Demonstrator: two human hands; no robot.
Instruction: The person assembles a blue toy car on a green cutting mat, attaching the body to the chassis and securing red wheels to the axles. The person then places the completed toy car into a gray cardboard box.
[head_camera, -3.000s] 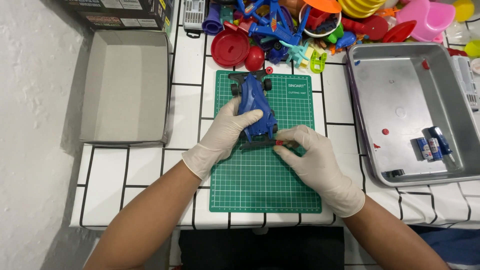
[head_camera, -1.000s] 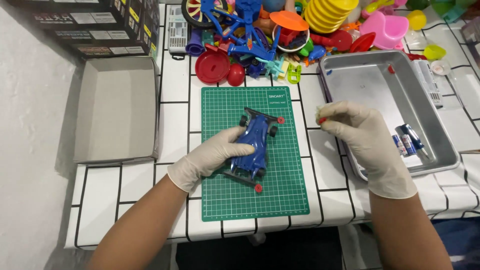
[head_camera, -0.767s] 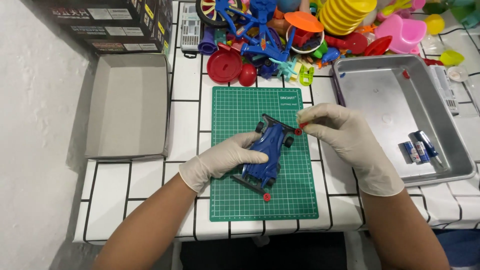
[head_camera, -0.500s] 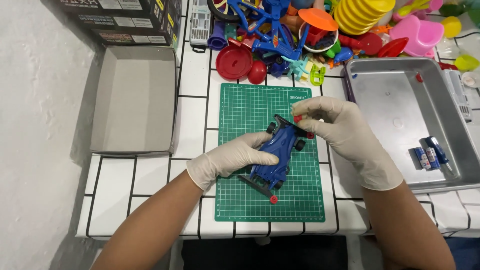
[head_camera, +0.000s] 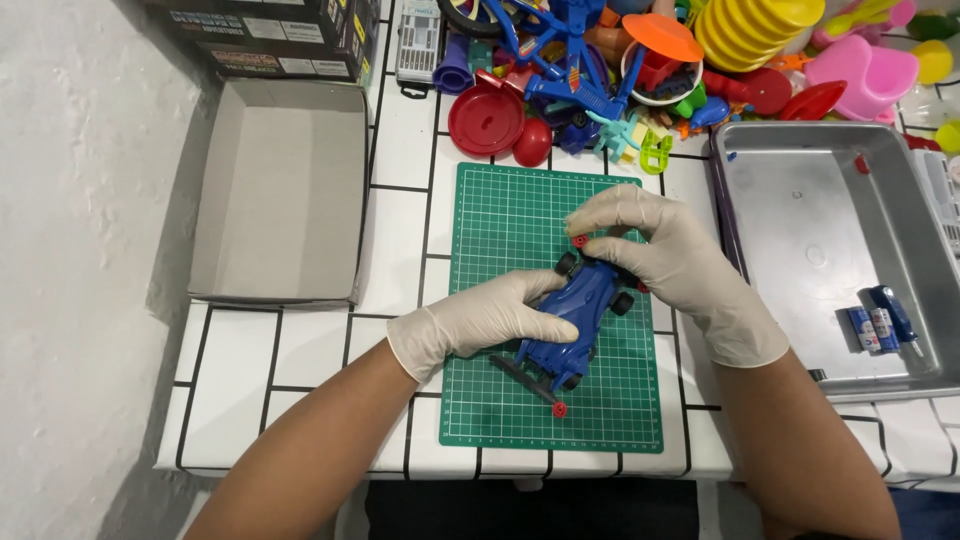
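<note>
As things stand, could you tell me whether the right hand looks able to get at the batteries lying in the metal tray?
Probably yes. The batteries lie uncovered near the tray's right side, with nothing between them and the right hand. That hand, though, is busy at the front of the blue toy car.

A blue toy race car lies at an angle on a green cutting mat that rests on a white tiled table. The gloved left hand grips the car's body from the side. The gloved right hand covers the car's front end, its fingertips pinched at a small red part there. Another red roller sticks out at the car's rear. A grey cardboard tray sits left of the mat; a metal tray on the right holds small batteries. Colourful plastic toys crowd the table's far edge.
</note>
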